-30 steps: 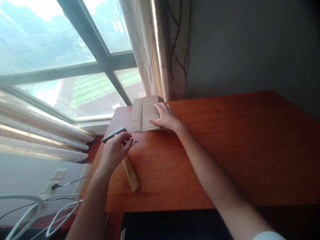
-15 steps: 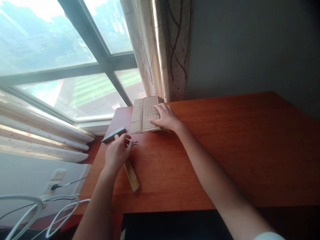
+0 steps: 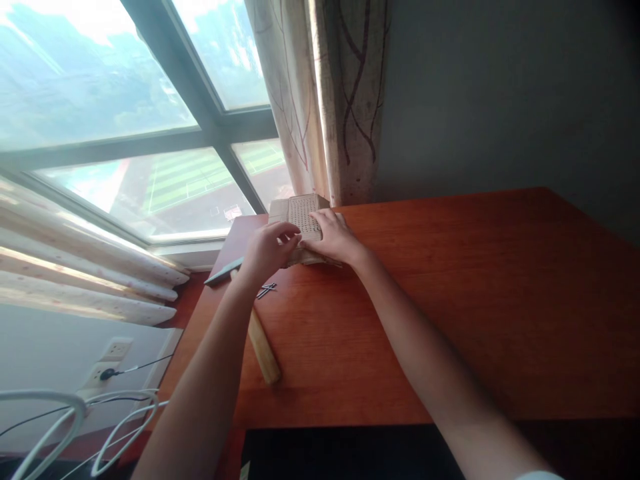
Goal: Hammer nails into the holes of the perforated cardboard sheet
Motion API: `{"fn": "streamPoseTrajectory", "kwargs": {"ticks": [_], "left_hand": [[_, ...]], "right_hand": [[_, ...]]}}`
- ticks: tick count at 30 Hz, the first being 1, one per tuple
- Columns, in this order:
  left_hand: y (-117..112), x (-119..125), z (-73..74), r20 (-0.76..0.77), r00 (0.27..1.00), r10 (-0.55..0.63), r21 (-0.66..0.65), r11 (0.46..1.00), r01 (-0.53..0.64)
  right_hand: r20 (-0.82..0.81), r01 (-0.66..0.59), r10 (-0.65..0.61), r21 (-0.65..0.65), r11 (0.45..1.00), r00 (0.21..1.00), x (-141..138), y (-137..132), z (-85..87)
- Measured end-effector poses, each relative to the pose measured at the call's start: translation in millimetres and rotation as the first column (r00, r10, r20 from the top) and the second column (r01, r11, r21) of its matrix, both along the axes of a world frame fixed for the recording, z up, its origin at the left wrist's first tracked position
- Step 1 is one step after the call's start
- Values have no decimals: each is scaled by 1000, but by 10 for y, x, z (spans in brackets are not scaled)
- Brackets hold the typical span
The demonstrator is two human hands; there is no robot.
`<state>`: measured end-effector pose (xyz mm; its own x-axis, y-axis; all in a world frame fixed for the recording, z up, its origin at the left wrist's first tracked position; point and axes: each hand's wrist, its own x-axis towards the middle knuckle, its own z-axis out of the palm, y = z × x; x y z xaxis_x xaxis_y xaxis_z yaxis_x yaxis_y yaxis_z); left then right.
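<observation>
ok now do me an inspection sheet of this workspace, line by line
Surface: reddish-brown wooden desk
Job's things: perforated cardboard; hammer, partly hidden by the left forearm; loose nails near its handle
Clutter: nothing seen
Hands: right hand spread on the cardboard; left hand pinched over it, anything held can't be made out
Cables: white loops, lower left; black plug in a wall socket
Surroundings: window, patterned curtains, grey wall
</observation>
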<state>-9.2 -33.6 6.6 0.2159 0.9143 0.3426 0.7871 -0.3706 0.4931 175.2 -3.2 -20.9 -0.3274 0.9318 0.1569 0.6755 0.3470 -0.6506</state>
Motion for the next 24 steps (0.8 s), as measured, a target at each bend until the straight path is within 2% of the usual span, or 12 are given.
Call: {"fn": "streamPoseTrajectory", "kwargs": {"ticks": [3, 6, 9, 11, 13, 15, 18, 21, 24], "left_hand": [[262, 87, -30, -23, 998, -63, -46, 997, 62], [402, 152, -29, -55, 987, -152, -90, 985, 147], [426, 187, -10, -33, 975, -219, -18, 976, 218], [403, 177, 16, 54, 986, -159, 85, 984, 154], [359, 135, 70, 205, 976, -69, 168, 985, 34], [288, 69, 158, 370, 929, -23, 200, 978, -56], [112, -55, 287, 537, 844, -4, 181, 977, -110], [-135, -216, 282, 525, 848, 73, 121, 980, -159], [-394, -413, 102, 362, 911, 198, 55, 971, -232]], "right_hand": [[-12, -2, 2, -7, 1000, 1000, 2, -5, 13], [-18, -4, 3, -11, 1000, 1000, 3, -5, 21], [-21, -8, 8, -14, 1000, 1000, 5, 1, 18], [-17, -16, 16, -16, 1000, 1000, 8, 8, 11], [-10, -21, 20, -18, 1000, 1000, 11, 15, 4], [-8, -20, 20, -18, 1000, 1000, 15, 19, -1], [-12, -17, 17, -20, 1000, 1000, 21, 14, 3], [-14, -16, 16, -20, 1000, 1000, 24, 3, 10], [-12, -20, 20, -15, 1000, 1000, 24, -2, 13]]}}
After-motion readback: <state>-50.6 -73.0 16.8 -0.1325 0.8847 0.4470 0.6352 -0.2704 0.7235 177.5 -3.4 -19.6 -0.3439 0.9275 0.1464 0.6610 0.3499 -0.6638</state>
